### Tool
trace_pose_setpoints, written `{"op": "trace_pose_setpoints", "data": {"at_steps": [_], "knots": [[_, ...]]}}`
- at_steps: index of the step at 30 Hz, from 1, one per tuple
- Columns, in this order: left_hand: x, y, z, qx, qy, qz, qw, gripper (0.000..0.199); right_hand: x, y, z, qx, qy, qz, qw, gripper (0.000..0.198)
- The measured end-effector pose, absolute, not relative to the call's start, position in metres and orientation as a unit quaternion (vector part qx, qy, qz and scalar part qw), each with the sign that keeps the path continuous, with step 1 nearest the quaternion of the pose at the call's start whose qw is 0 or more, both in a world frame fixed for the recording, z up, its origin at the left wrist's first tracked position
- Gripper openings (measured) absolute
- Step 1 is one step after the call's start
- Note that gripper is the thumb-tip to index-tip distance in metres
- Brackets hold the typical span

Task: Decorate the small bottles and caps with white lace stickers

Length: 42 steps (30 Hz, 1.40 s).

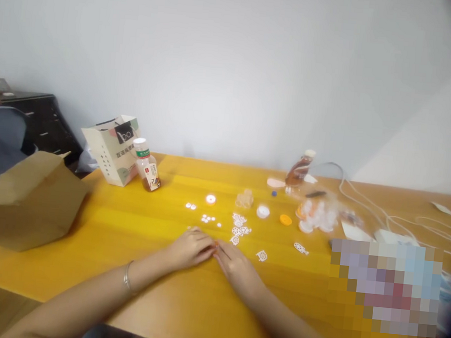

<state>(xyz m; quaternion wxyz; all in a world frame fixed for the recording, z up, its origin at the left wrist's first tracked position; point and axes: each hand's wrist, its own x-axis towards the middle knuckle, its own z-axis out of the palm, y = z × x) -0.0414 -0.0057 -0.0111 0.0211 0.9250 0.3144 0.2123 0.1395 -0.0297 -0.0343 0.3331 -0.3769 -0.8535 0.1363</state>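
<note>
My left hand (pixel 191 248) and my right hand (pixel 237 268) meet over the middle of the table, fingertips pinched together. Between them shows a small orange piece (pixel 215 244), mostly hidden by the fingers and too blurred to name. Just beyond the hands lie white openwork cutouts (pixel 237 229), with a single cutout (pixel 262 256) to the right. Several small white discs (pixel 207 219) are scattered ahead of my left hand. Farther back are a round orange-and-white piece (pixel 210 200), a white round piece (pixel 263 211) and an orange disc (pixel 285 220).
A paper bag (pixel 113 153) and a drink bottle (pixel 147 167) stand back left, near a brown cardboard box (pixel 27 200). Another bottle (pixel 300 168) is at the back right, behind a pile of whitish pieces (pixel 319 215). Cables (pixel 365 204) trail along the right.
</note>
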Motion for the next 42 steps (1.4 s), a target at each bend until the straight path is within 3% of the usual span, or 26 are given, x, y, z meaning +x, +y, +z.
{"op": "trace_pose_setpoints", "data": {"at_steps": [9,16,20,24,28,33,42], "knots": [[-0.029,-0.007,-0.016,0.883,0.4,0.239,0.053,0.013,0.142,-0.026,-0.033,-0.401,-0.859,0.113,0.297,0.022],[-0.03,-0.008,-0.019,0.886,0.381,0.261,0.037,0.012,0.146,-0.022,-0.032,-0.404,-0.824,0.176,0.356,0.012],[-0.032,-0.007,-0.016,0.884,0.373,0.282,0.03,0.014,0.146,-0.023,-0.028,-0.424,-0.769,0.25,0.407,0.015],[-0.033,-0.009,-0.013,0.88,0.358,0.311,0.012,0.017,0.143,-0.022,-0.027,-0.416,-0.668,0.425,0.447,0.034],[-0.03,-0.011,-0.013,0.881,0.34,0.328,0.008,0.017,0.141,-0.02,-0.026,-0.381,-0.611,0.54,0.435,0.029],[-0.042,0.004,-0.009,0.866,0.376,0.324,0.063,0.018,0.143,-0.017,-0.023,-0.418,-0.574,0.533,0.46,0.03],[-0.072,0.054,-0.016,0.863,0.426,0.266,0.06,0.015,0.147,-0.017,-0.022,-0.453,-0.559,0.504,0.477,0.034]]}}
